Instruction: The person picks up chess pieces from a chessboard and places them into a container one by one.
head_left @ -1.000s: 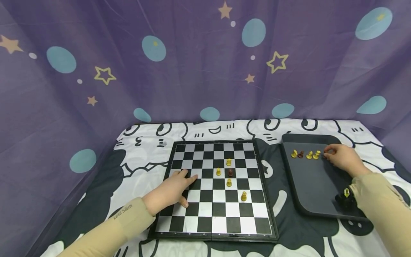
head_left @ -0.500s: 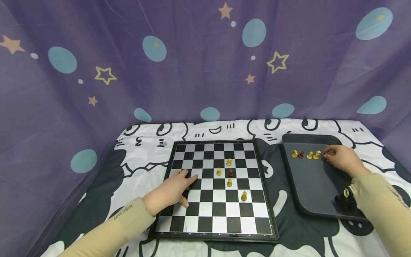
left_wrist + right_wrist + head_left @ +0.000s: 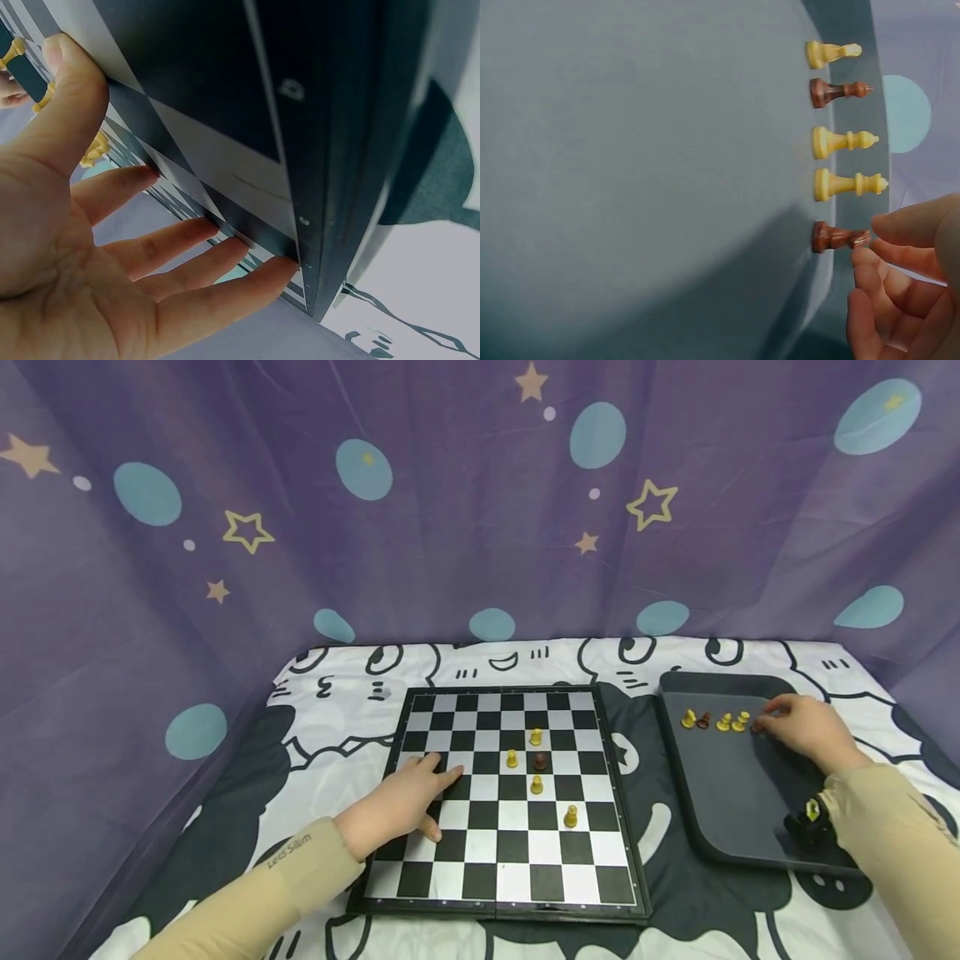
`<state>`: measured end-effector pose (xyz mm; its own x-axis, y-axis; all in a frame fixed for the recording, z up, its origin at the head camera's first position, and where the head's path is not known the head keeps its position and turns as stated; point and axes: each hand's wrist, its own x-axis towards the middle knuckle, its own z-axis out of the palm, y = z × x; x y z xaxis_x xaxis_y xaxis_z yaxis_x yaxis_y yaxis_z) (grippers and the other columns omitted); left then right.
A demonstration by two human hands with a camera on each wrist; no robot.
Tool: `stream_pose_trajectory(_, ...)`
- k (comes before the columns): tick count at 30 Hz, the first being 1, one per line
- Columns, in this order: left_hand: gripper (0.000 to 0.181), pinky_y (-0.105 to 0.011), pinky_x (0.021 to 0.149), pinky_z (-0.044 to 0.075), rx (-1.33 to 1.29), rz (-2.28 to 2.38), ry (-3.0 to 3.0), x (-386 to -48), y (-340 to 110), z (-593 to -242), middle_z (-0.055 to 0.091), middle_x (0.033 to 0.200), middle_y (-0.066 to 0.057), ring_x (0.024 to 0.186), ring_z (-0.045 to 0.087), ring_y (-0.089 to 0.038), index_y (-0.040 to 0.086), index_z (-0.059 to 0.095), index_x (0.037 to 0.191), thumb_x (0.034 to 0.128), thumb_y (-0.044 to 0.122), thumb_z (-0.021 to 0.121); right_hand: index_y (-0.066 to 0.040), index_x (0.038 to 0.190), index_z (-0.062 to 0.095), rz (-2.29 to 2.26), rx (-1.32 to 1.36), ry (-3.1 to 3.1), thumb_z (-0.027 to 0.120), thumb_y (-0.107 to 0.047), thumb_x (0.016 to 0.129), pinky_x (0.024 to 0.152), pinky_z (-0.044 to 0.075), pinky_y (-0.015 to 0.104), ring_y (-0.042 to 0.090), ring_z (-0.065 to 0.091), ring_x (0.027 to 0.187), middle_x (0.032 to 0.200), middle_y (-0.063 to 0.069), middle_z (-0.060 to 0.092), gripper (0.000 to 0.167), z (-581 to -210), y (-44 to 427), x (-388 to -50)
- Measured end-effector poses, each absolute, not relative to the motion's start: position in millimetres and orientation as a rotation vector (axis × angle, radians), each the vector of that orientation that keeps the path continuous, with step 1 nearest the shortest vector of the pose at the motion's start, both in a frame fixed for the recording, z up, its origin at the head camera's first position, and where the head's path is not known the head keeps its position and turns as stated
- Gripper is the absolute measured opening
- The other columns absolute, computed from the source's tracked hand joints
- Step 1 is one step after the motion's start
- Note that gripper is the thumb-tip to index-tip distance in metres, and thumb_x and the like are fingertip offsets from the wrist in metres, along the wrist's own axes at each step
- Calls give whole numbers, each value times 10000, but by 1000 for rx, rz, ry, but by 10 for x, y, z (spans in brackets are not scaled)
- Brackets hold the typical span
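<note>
Cloth [image 3: 337,777] bears a chessboard [image 3: 513,849] and tray [image 3: 735,802] before a starry purple curtain [image 3: 465,527].

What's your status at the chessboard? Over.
Left hand spread over black and white chessboard. Right hand pinches brown chess piece in rectangular grey tray. Possible snag: tall yellow piece beside.

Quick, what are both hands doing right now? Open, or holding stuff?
Left hand: open, resting on the chessboard.
Right hand: holding a brown chess piece, pinched near its top, in the tray.
</note>
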<state>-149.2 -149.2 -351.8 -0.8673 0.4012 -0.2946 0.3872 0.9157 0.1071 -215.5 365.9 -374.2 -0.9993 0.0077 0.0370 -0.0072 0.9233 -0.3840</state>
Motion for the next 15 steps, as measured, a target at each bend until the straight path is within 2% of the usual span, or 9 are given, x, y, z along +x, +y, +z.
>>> stream_pose_trajectory(4,933,-514,995,430,587,67,2757,-1490,-1489,-3515,433,1367,-258,1234,430,-452,109,478,1398,562,336,822,134,1007,605,597,-17,-3003,582,-198,853,548,419,358,321,583,702,851,278,641,367,-3694,3657,-2131)
stream_pose_trajectory(9,939,-515,1001,426,594,46,2759,-1504,-1492,-3521,434,1366,-256,1233,432,-450,116,472,1404,563,344,823,116,1003,615,623,2,-2952,585,-194,871,521,378,286,231,550,641,820,253,645,338,-3635,3617,-2106)
stream_pose_trajectory(15,952,-519,1007,419,590,39,2763,-1517,-1503,-3550,427,1383,-247,1253,418,-452,122,460,1413,564,352,822,91,991,635,643,83,-2896,587,-164,887,526,361,281,163,498,603,755,194,641,280,-3571,3511,-2078)
